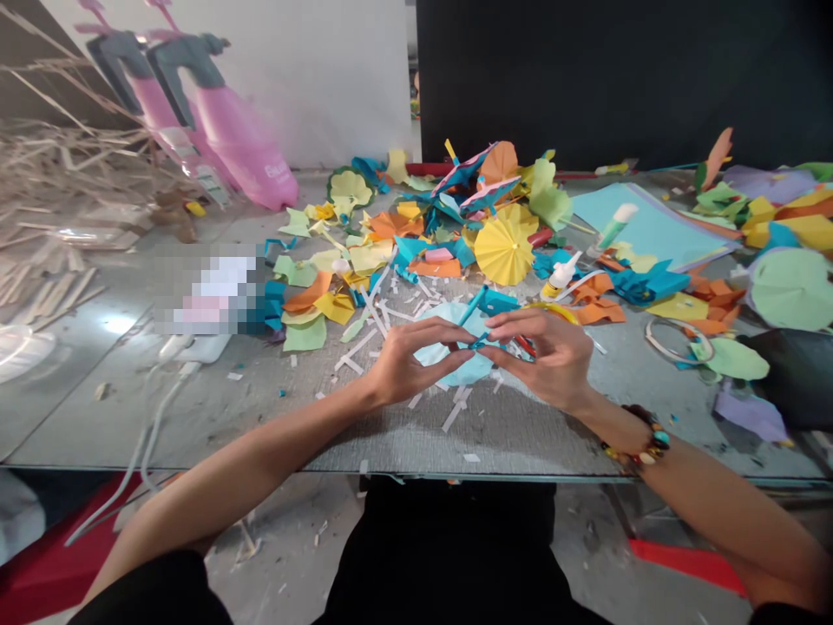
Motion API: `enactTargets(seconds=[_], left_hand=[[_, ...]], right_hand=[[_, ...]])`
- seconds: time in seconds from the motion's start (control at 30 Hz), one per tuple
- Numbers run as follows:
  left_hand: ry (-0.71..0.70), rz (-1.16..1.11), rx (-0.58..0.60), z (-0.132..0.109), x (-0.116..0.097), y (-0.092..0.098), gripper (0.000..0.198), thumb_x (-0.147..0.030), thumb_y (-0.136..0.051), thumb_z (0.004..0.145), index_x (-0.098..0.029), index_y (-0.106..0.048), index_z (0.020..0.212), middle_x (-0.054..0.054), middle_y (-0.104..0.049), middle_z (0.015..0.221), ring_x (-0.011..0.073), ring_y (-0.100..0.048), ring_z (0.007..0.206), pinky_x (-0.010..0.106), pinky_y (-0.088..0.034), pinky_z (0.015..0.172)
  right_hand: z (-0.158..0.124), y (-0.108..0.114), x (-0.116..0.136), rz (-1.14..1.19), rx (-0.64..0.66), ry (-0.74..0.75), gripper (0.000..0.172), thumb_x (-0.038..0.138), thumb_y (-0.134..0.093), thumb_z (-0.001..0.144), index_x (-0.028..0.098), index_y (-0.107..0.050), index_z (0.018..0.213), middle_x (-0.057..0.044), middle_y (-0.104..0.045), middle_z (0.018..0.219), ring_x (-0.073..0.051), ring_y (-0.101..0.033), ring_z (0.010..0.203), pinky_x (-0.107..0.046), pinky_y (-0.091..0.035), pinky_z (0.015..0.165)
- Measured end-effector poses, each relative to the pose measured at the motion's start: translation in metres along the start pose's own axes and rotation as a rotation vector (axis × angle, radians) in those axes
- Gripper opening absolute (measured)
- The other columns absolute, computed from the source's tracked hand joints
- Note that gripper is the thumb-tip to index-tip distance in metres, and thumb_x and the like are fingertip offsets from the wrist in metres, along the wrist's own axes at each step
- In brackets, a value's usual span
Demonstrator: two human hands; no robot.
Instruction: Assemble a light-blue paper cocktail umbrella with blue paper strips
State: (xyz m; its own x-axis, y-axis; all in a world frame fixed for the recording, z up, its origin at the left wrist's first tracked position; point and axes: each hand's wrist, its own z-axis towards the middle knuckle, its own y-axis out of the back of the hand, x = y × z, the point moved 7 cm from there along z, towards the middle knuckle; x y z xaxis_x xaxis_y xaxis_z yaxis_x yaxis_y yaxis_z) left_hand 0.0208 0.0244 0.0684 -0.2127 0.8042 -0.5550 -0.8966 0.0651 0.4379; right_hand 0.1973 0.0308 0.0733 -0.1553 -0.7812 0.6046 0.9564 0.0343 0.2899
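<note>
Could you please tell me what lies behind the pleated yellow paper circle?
Behind the yellow paper circle, another yellow one and an orange one show; its underside is covered.

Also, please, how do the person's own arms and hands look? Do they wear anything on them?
The left hand and right hand are bare, without gloves, and the forearms are bare too. A bracelet of round beads, dark, turquoise, yellow and red, sits on the right wrist. Black sleeves show at the bottom edge of the view.
</note>
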Motion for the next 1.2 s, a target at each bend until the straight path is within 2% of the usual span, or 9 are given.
enactTargets(seconds=[0.1, 0.23, 0.33, 0.47, 0.6, 0.7, 0.8, 1.0, 1.2], left_hand=[[0.033, 0.008, -0.001, 0.0, 0.002, 0.0, 0.016, -0.018, -0.072, 0.09, -0.017, -0.074, 0.105, 0.006, -0.078, 0.095, 0.0134, -0.073, 0.084, 0.027, -0.061, 0.077], [0.053, -0.005, 0.018, 0.001, 0.004, 0.0, 0.014, -0.02, -0.072, 0.091, -0.017, -0.074, 0.105, 0.006, -0.078, 0.094, 0.0134, -0.074, 0.083, 0.027, -0.061, 0.076], [0.039, 0.002, 0.014, 0.002, 0.004, 0.001, 0.011, -0.021, -0.071, 0.092, -0.018, -0.074, 0.102, 0.005, -0.079, 0.091, 0.0126, -0.074, 0.08, 0.025, -0.06, 0.075], [-0.096, 0.085, -0.002, 0.0, -0.002, 0.003, 0.023, -0.024, -0.074, 0.09, -0.019, -0.071, 0.112, 0.002, -0.077, 0.087, 0.011, -0.072, 0.075, 0.025, -0.06, 0.072], [-0.276, 0.292, -0.017, -0.003, -0.013, 0.005, 0.028, -0.025, -0.075, 0.09, -0.023, -0.068, 0.116, 0.001, -0.074, 0.097, 0.0109, -0.073, 0.084, 0.025, -0.061, 0.077], [-0.34, 0.371, -0.007, -0.004, -0.016, 0.004, 0.025, -0.024, -0.074, 0.09, -0.023, -0.067, 0.114, 0.001, -0.072, 0.101, 0.0106, -0.072, 0.087, 0.024, -0.061, 0.078], [-0.353, 0.41, -0.005, -0.004, -0.015, 0.005, 0.027, -0.025, -0.073, 0.091, -0.021, -0.065, 0.116, 0.002, -0.071, 0.102, 0.0113, -0.071, 0.088, 0.025, -0.062, 0.079], [-0.304, 0.437, 0.039, -0.003, -0.012, 0.004, 0.028, -0.024, -0.068, 0.095, -0.019, -0.06, 0.12, 0.005, -0.067, 0.105, 0.0137, -0.07, 0.092, 0.027, -0.062, 0.081], [-0.288, 0.505, 0.106, -0.002, -0.008, 0.0, 0.026, -0.031, -0.064, 0.097, -0.021, -0.057, 0.121, 0.005, -0.067, 0.105, 0.016, -0.07, 0.093, 0.031, -0.061, 0.082]], right_hand=[[0.0, -0.001, -0.004, -0.019, 0.025, -0.045, 0.034, 0.018, -0.084, 0.078, 0.033, -0.075, 0.107, 0.001, -0.079, 0.1, -0.022, -0.075, 0.092, -0.041, -0.062, 0.083], [-0.001, -0.001, -0.007, -0.076, 0.004, -0.1, 0.025, 0.019, -0.083, 0.08, 0.032, -0.077, 0.101, 0.002, -0.079, 0.09, -0.019, -0.075, 0.079, -0.036, -0.062, 0.072], [-0.002, -0.002, -0.008, -0.016, 0.0, -0.152, 0.022, 0.019, -0.083, 0.079, 0.031, -0.078, 0.098, 0.002, -0.079, 0.088, -0.018, -0.074, 0.075, -0.034, -0.061, 0.068], [-0.003, -0.007, -0.02, 0.17, 0.016, -0.349, 0.023, 0.023, -0.087, 0.075, 0.029, -0.077, 0.095, 0.0, -0.08, 0.089, -0.019, -0.076, 0.08, -0.033, -0.063, 0.069], [-0.005, -0.014, -0.034, 0.313, 0.092, -0.554, 0.031, 0.028, -0.091, 0.07, 0.027, -0.076, 0.098, -0.001, -0.08, 0.084, -0.021, -0.077, 0.079, -0.032, -0.063, 0.067], [-0.007, -0.02, -0.04, 0.418, 0.157, -0.651, 0.031, 0.029, -0.091, 0.07, 0.025, -0.076, 0.096, -0.002, -0.08, 0.084, -0.019, -0.077, 0.078, -0.03, -0.062, 0.067], [-0.01, -0.024, -0.044, 0.5, 0.164, -0.717, 0.03, 0.03, -0.09, 0.072, 0.025, -0.075, 0.097, -0.001, -0.08, 0.085, -0.017, -0.076, 0.078, -0.027, -0.06, 0.068], [-0.015, -0.032, -0.049, 0.558, 0.226, -0.764, 0.03, 0.035, -0.084, 0.079, 0.024, -0.071, 0.104, 0.0, -0.077, 0.087, -0.013, -0.072, 0.078, -0.027, -0.058, 0.072], [-0.007, -0.028, -0.041, 0.469, 0.181, -0.637, 0.03, 0.034, -0.085, 0.078, 0.023, -0.064, 0.097, 0.002, -0.073, 0.081, -0.013, -0.07, 0.075, -0.025, -0.057, 0.067]])
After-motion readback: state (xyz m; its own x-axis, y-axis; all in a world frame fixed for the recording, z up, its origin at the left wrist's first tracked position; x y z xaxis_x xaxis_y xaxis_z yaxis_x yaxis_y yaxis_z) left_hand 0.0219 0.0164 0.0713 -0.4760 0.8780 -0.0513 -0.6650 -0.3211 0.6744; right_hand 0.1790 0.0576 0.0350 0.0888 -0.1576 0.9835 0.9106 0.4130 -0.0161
